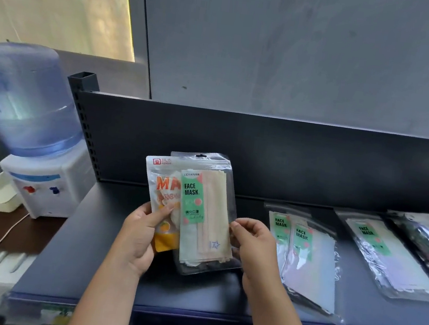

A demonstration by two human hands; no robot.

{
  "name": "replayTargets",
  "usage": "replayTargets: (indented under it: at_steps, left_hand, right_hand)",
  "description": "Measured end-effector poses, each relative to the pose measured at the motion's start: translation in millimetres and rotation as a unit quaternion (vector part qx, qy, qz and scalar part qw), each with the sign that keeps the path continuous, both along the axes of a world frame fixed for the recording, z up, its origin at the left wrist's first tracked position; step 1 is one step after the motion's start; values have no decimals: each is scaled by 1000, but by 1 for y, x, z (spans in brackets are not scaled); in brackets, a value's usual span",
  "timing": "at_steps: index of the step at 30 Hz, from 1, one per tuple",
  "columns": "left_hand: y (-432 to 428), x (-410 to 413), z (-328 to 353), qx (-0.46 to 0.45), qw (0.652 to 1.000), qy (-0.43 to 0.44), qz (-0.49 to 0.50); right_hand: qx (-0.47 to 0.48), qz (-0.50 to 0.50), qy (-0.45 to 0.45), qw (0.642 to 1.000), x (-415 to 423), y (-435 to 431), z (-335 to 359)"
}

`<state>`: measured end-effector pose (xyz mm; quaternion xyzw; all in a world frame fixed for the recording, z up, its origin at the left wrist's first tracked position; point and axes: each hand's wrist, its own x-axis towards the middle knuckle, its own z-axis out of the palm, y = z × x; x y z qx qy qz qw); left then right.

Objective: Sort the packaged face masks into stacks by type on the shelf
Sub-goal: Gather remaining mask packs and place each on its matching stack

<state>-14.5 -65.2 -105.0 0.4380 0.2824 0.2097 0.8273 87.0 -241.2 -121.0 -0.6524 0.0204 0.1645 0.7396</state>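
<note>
Head view | left grip (139,237) holds orange pack (162,191); right grip (254,244) holds green-label pack (205,215) | above shelf (94,255)

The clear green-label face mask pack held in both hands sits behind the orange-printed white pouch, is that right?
Not quite. The head view shows the clear green-label face mask pack in front of the orange-printed white pouch, overlapping its right side. The left hand and right hand do hold them.

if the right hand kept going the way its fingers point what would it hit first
The right hand points left, already gripping the clear green-labelled face mask pack. Straight on, it would probably meet the orange-and-white mask pouch or the left hand; depth is unclear.
</note>
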Motion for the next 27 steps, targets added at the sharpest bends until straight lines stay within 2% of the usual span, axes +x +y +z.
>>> replayTargets:
  at_steps: [4, 8, 16, 22, 27]
  left_hand:
    - [-2, 4, 1, 1, 999, -26, 19]
    - [-11, 12, 5, 12, 998, -43, 32]
    - [-35, 33, 11, 43, 994, -64, 77]
    - [-91, 67, 14, 82, 991, -67, 80]
    - [-160, 105, 13, 76, 991, -63, 92]
  right_hand:
    - [43, 40, 15, 998, 2, -6, 6]
    - [40, 105, -16, 994, 3, -18, 15]
    - [58, -10, -13, 998, 42, -89, 29]
    - [53, -18, -27, 998, 78, -170, 32]
    - [41, -49, -17, 998, 122, -265, 35]
